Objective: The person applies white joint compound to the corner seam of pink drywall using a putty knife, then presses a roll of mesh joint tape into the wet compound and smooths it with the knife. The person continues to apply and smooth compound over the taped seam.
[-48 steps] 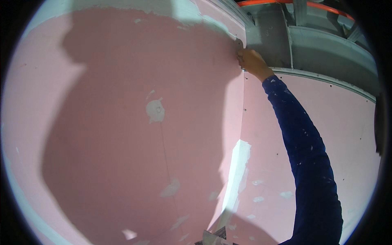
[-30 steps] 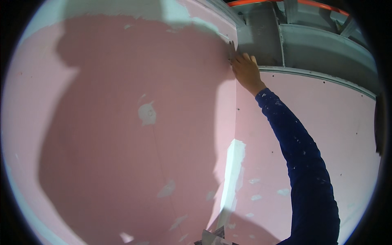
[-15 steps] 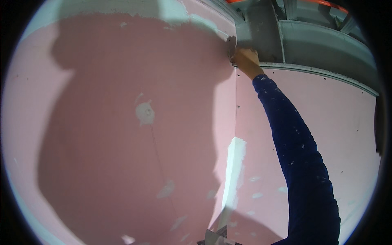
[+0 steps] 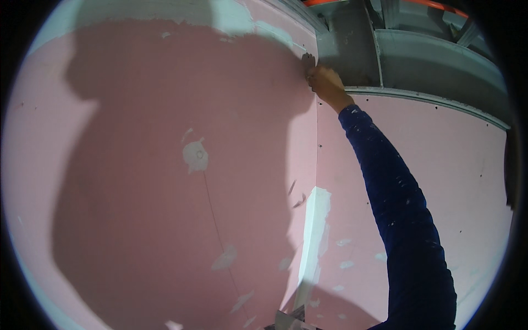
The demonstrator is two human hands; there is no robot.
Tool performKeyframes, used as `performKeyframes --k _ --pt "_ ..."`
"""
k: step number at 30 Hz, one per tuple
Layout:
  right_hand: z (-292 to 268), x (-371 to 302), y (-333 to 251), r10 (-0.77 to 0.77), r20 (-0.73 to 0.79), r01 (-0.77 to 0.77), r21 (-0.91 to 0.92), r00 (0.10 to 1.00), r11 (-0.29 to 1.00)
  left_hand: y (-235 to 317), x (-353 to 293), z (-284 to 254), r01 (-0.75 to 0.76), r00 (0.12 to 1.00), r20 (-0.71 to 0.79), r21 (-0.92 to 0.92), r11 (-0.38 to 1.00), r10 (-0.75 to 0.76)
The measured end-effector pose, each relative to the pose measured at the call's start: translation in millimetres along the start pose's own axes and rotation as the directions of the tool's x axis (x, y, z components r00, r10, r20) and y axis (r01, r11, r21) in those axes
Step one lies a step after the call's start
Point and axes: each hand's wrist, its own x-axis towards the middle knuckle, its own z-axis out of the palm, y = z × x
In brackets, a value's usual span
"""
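Note:
My right hand (image 4: pixel 329 85) reaches up to the top of the inside corner, where the pink wallboard (image 4: pixel 137 192) on the left meets the grey metal framing (image 4: pixel 346 49). Its fingers are closed at the board's edge. What they grip is too small and dark to name. A dark patch, shadow or tool, lies just beyond the fingertips. Below, a strip of white filler (image 4: pixel 315 220) covers part of the corner joint. At the bottom edge a grey metal piece with flat, angular plates (image 4: pixel 291 320) pokes into view; whatever holds it is hidden. My left hand does not show.
The right-hand pink board (image 4: pixel 423 165) ends under a curved metal track (image 4: pixel 434 98) and has dark screw heads along its edges. Pale filler patches (image 4: pixel 196 156) dot the walls. An orange pipe or cable (image 4: pixel 440 6) runs at the upper right. My shadow covers much of the left board.
My right hand has shifted slightly left and down at the corner. Two small dark streaks now show beside the corner above the filler strip, like falling bits or their shadows.

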Motion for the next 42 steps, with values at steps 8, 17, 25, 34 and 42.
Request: performKeyframes --k 8,17,25,34,42 --pt "2 -6 4 0.026 -0.022 -0.026 0.011 0.999 1.000 -3 -8 4 0.050 0.991 -0.128 0.098 0.994 -0.037" --pt "-2 10 3 0.239 0.103 -0.200 -0.290 0.966 0.936 3 -9 1 0.079 0.997 -0.007 0.038 0.996 -0.079" --pt "-46 -43 1 0.028 -0.008 -0.028 -0.017 1.000 0.999 7 -12 -4 0.080 0.997 -0.018 0.018 0.997 -0.080" --pt "-30 -116 -8 -0.283 0.112 0.296 -0.127 0.953 0.947 14 -8 3 0.067 0.998 -0.016 0.018 0.998 -0.067" --pt "-9 -26 -25 -0.079 0.039 0.088 -0.418 0.996 0.904 15 -15 0 0.073 0.996 -0.045 0.016 0.997 -0.073"
